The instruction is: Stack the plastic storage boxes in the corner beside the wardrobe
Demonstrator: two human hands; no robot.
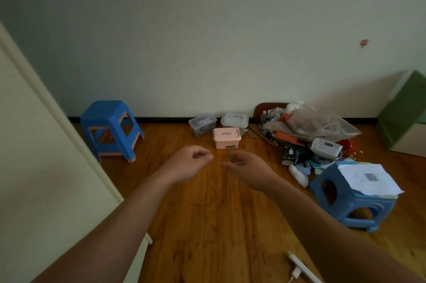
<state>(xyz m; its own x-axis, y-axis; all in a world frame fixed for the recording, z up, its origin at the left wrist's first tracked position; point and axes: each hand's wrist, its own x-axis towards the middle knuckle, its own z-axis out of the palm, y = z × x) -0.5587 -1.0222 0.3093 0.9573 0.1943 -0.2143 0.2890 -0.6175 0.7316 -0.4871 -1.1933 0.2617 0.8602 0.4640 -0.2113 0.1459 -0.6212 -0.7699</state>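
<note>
Three small plastic storage boxes sit on the wooden floor near the far wall. A pink box (226,138) with a lid stands in front. Behind it are a clear box (202,124) at the left and a white-lidded box (234,120) at the right. Both my arms reach forward above the floor, short of the boxes. My left hand (188,163) has loosely curled fingers and holds nothing. My right hand (249,168) is relaxed, palm turned inward, also empty. The cream wardrobe (41,167) fills the left side.
A blue stool (110,128) stands in the corner beside the wardrobe. A heap of clutter with a plastic bag (309,126) and a white basket (326,147) lies at the right. Another blue stool (350,199) carries papers. A green cabinet (405,112) stands far right. A power strip (302,269) lies near the bottom.
</note>
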